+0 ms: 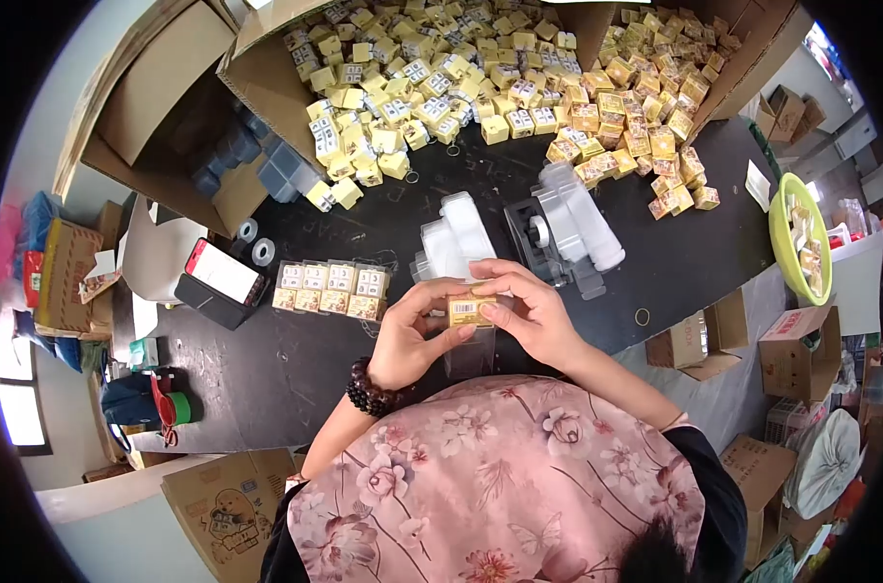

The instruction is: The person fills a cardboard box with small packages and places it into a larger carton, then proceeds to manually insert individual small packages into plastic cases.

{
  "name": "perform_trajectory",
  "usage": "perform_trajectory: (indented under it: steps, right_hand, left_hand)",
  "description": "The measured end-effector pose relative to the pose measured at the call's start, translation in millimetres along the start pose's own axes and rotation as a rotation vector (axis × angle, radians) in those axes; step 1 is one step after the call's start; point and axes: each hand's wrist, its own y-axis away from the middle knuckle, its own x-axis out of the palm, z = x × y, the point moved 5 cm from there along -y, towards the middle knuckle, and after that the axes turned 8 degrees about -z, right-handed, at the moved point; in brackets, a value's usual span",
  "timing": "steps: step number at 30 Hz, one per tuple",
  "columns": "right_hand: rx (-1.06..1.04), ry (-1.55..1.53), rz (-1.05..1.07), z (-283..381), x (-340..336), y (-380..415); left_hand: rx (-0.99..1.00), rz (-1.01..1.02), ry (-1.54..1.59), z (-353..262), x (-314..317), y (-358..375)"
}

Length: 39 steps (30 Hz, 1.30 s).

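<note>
A small yellow box with a barcode label [467, 309] is held between both hands over the near part of the black table. My left hand [412, 330] wears a dark bead bracelet and grips the box from the left, thumb along its lower edge. Fingers of my right hand [529, 313] close on its top and right side. Just beyond my hands lies a stack of clear plastic cases [453, 238]. To the left, packed clear cases [332, 290] stand in a row, showing numbered cubes above yellow printed boxes.
Cartons at the back spill pale yellow cubes [403, 97] and orange-yellow printed boxes [645, 126] onto the table [267, 389]. More clear cases [573, 219] lie right of centre. A phone [225, 272] on a stand and tape rolls [263, 252] are at left; a green basket [783, 243] is at right.
</note>
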Motion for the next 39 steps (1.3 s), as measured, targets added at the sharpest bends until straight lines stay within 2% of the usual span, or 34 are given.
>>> perform_trajectory:
  steps: [1, 3, 6, 8, 10, 13, 17, 19, 22, 23, 25, 26, 28, 29, 30, 32, 33, 34, 36, 39]
  right_hand:
    - [0.001, 0.001, -0.003, -2, 1, 0]
    - [0.114, -0.306, -0.110, -12, -1, -2]
    - [0.213, -0.315, -0.014, -7, -5, -12]
    - [0.217, -0.199, 0.001, -11, -5, -15]
    - [0.167, 0.055, -0.007, -1, -5, -19]
    - [0.226, -0.073, -0.074, -11, -9, -14]
    - [0.210, -0.086, -0.054, -8, -14, -8]
    - [0.088, -0.012, 0.012, -4, -16, -4]
    - [0.118, -0.041, 0.055, 6, -27, 7]
    - [0.060, 0.107, 0.036, 4, -34, 14]
    - [0.103, 0.298, -0.353, -16, -62, 33]
    - [0.189, 0.367, -0.513, -37, -83, 43]
    - [0.203, 0.537, -0.564, -58, -106, 44]
    - [0.480, 0.259, -0.483, -71, -109, 46]
    - [0.480, 0.260, -0.494, -72, -113, 42]
    - [0.742, -0.050, -0.431, -88, -112, 39]
    - [0.803, -0.116, -0.418, -90, -112, 37]
    - [0.800, -0.118, -0.425, -92, -114, 38]
    - [0.827, -0.467, -0.465, -96, -108, 38]
    - [0.765, -0.600, -0.550, -80, -102, 53]
  left_hand:
    - [0.000, 0.003, 0.001, 0, 4, -1]
    - [0.057, -0.176, 0.201, -2, 4, -1]
    - [0.038, -0.183, 0.186, -7, 4, -1]
    - [0.033, -0.171, 0.119, -7, 5, 0]
    - [0.049, -0.177, -0.004, -7, 4, 0]
    - [0.104, -0.101, -0.187, -17, 6, 1]
    - [0.115, -0.082, -0.150, -16, 8, 0]
    - [0.147, -0.062, -0.285, -18, 11, -2]
    - [0.180, -0.021, -0.324, -17, 19, -7]
    - [0.181, -0.011, -0.318, -13, 22, -10]
    - [0.116, 0.118, -0.370, 2, 30, -20]
    - [0.096, 0.171, -0.388, 5, 38, -26]
    - [0.099, 0.276, -0.406, 18, 60, -36]
    - [0.066, 0.363, -0.519, 31, 68, -42]
    - [0.069, 0.374, -0.518, 40, 74, -45]
    - [0.069, 0.390, -0.595, 53, 82, -52]
    - [0.074, 0.399, -0.596, 53, 84, -53]
    - [0.050, 0.390, -0.608, 55, 84, -53]
    - [0.023, 0.380, -0.619, 58, 83, -54]
    - [-0.005, 0.375, -0.588, 60, 81, -55]
